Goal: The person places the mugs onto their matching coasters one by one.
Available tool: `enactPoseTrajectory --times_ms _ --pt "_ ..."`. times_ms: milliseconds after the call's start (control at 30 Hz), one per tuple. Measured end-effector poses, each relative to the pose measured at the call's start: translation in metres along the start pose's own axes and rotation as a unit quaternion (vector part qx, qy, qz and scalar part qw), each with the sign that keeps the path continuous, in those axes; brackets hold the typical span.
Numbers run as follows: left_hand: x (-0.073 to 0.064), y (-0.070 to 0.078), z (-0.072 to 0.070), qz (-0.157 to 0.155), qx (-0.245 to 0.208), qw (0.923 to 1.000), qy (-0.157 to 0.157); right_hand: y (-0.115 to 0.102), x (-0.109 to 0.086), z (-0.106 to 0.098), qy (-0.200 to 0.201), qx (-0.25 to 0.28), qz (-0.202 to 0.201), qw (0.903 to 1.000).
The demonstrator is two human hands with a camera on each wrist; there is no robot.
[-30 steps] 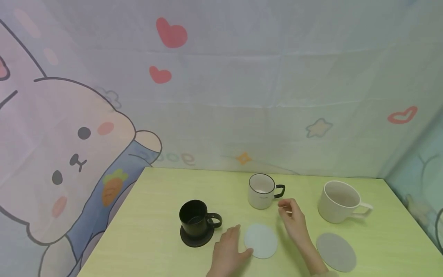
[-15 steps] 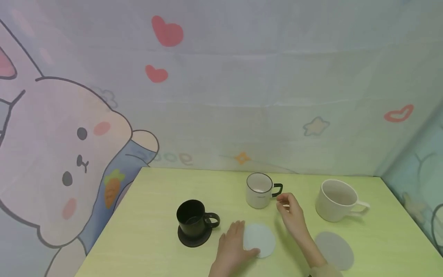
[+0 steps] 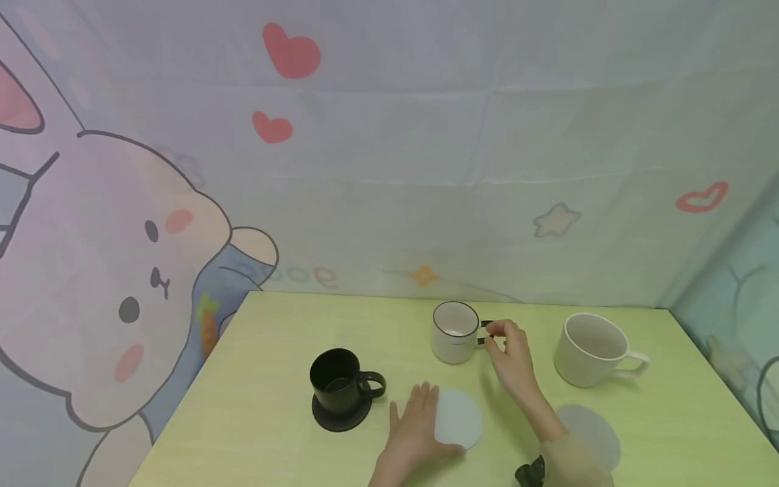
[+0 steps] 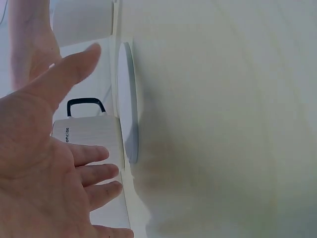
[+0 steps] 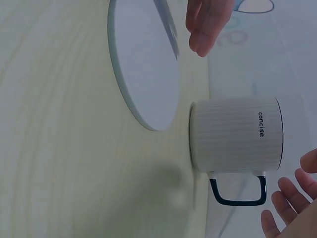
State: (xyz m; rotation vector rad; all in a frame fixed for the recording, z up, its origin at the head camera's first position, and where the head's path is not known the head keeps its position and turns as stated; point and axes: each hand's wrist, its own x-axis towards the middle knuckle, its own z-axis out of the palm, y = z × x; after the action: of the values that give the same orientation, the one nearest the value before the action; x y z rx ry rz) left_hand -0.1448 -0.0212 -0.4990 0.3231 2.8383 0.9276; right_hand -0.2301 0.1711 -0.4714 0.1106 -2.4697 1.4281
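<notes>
A white mug with a dark rim and black handle (image 3: pixel 454 335) stands upright towards the back, the word "concise" on its side (image 5: pixel 233 135). Beside its handle is my right hand (image 3: pixel 512 358), fingers and thumb apart; in the right wrist view the right hand (image 5: pixel 297 203) shows a gap to the handle. My left hand (image 3: pixel 415 426) hovers at the left edge of a round white coaster (image 3: pixel 460 419), fingers extended and thumb stretched out to the right. The left wrist view shows the left hand (image 4: pixel 54 148) spread, apart from the coaster (image 4: pixel 128 104).
On the left, a black mug (image 3: pixel 337 382) sits on a black coaster (image 3: pixel 342 423). A wide cream mug (image 3: pixel 589 352) stands at the right, with a grey coaster (image 3: pixel 593 433) in front of it, partly behind the right sleeve (image 3: pixel 572 463). A printed cloth (image 3: pixel 389 149) hangs behind the table.
My right hand has moved up to the white mug's handle. My left hand has shifted slightly right and away from me, along the coaster's edge. The mugs and coasters stay put.
</notes>
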Motion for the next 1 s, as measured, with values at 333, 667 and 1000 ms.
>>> enactPoseTrajectory --times_ms 333,667,1000 --pt "0.001 0.004 0.003 0.0 0.004 1.0 0.008 0.001 0.017 -0.003 -0.001 -0.031 -0.005 0.9995" --pt "0.003 0.003 0.005 -0.005 0.05 0.9987 0.01 0.006 0.034 -0.001 -0.023 -0.047 0.024 0.9984" --pt "0.005 0.005 0.005 -0.007 0.083 0.9965 0.004 0.011 0.046 0.004 -0.031 -0.049 0.051 0.997"
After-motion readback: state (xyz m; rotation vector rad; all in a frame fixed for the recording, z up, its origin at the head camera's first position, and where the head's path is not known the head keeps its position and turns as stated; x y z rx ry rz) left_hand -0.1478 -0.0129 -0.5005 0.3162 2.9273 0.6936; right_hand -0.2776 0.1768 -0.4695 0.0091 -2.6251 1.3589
